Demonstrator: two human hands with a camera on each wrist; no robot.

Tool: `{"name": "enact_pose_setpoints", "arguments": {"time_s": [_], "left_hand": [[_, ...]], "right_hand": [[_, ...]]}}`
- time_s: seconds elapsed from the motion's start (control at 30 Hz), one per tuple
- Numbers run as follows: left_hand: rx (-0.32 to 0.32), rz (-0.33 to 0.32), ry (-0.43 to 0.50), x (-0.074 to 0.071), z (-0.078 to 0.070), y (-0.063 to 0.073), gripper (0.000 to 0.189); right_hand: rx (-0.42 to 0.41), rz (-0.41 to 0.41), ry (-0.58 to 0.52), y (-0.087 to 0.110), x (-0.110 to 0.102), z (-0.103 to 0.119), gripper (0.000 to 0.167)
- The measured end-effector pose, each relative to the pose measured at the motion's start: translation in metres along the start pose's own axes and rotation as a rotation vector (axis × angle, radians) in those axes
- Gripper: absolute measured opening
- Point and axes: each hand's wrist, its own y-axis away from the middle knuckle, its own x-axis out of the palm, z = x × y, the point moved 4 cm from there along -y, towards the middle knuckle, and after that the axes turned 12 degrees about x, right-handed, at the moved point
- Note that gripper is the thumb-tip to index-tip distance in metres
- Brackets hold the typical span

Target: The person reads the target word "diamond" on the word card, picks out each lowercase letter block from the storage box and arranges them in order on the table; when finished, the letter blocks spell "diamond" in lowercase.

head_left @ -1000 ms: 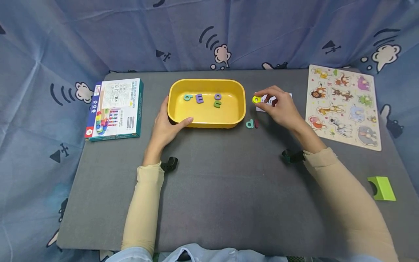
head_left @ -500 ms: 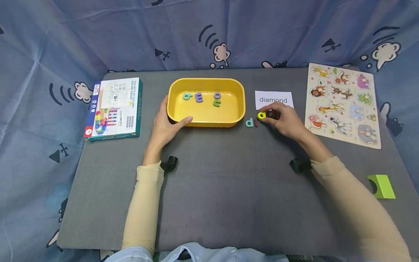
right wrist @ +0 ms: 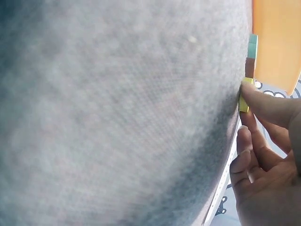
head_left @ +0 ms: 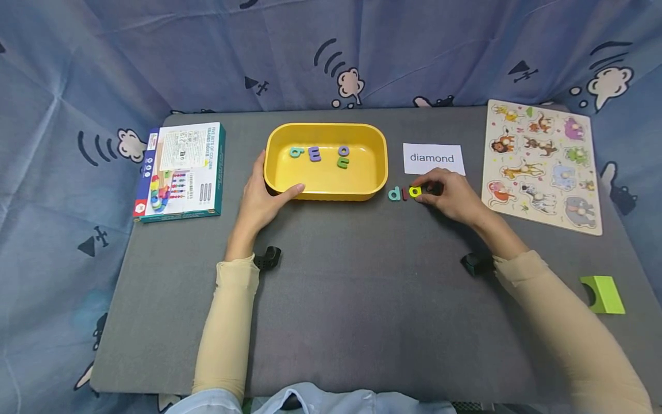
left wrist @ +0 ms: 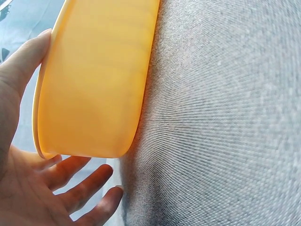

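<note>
Yellow letter pinched at the tip of the right grip, left grip spread against tub

Soft, even light fills the head view, with a diffuse shadow on the grey table just left of the right sleeve. The left wrist view is bright, the table's weave showing clearly; in the right wrist view the table blurs, and the yellow tray looks pale
</note>
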Motion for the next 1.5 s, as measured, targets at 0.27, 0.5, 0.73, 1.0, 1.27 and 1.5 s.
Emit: {"name": "enact_pose_setpoints", "arguments": {"time_s": [0.27,0.5,0.73,1.0,1.27,1.5], "left_hand": [[0.001,0.003,0.003,0.001,0.002,0.0,0.118],[-0.001,0.002,0.004,0.0,0.001,0.0,0.118],[0.0,-0.001,0.001,0.0,0.0,0.001,0.117],[0.001,0.002,0.004,-0.001,-0.001,0.0,0.117],[-0.01,0.007,-0.004,-0.001,-0.001,0.0,0.118],[-0.006,0.005,-0.005,-0.001,-0.001,0.0,0.117]], "right_hand": [[-0.016,0.004,0.002,-0.002,0.001,-0.001,0.026],[-0.023,0.017,0.012,-0.003,-0.001,0.002,0.028],[-0.008,0.007,-0.001,-0.008,-0.013,0.014,0.033],[-0.023,-0.059,-0.051,-0.022,-0.027,0.049,0.032],[-0.061,-0.041,-0.086,-0.044,-0.01,0.089,0.034],[-0.087,0.032,-0.09,-0.067,0.016,0.121,0.038]]}}
